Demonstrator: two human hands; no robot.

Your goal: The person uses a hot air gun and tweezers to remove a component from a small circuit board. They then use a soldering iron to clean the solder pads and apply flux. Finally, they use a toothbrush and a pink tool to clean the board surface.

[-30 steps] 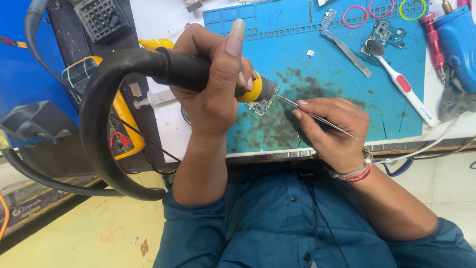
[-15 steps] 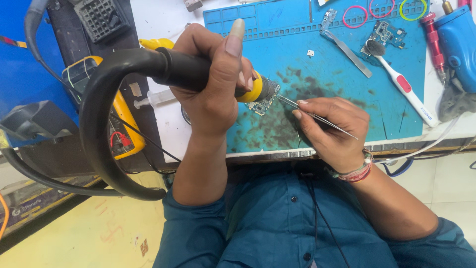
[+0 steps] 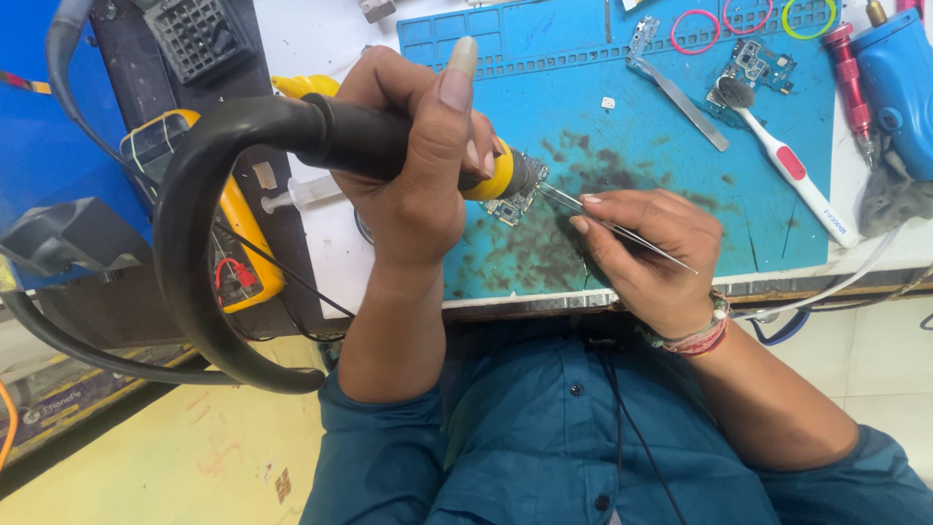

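Observation:
My left hand (image 3: 418,156) grips the black handle of a hot-air tool (image 3: 379,146) with a yellow collar, its nozzle pointing at a small circuit board (image 3: 513,202) on the blue work mat (image 3: 622,126). A thick black hose (image 3: 204,243) loops from the handle down to the left. My right hand (image 3: 646,258) pinches thin metal tweezers (image 3: 622,231), whose tips reach the board beside the nozzle. Dark stains cover the mat around the board.
A yellow multimeter (image 3: 228,243) lies at the left. On the mat sit a white-and-red toothbrush (image 3: 787,160), another circuit board (image 3: 753,63), a metal tool (image 3: 680,92) and coloured rubber bands (image 3: 695,34). A blue device (image 3: 899,87) and a red screwdriver (image 3: 850,73) stand at the right.

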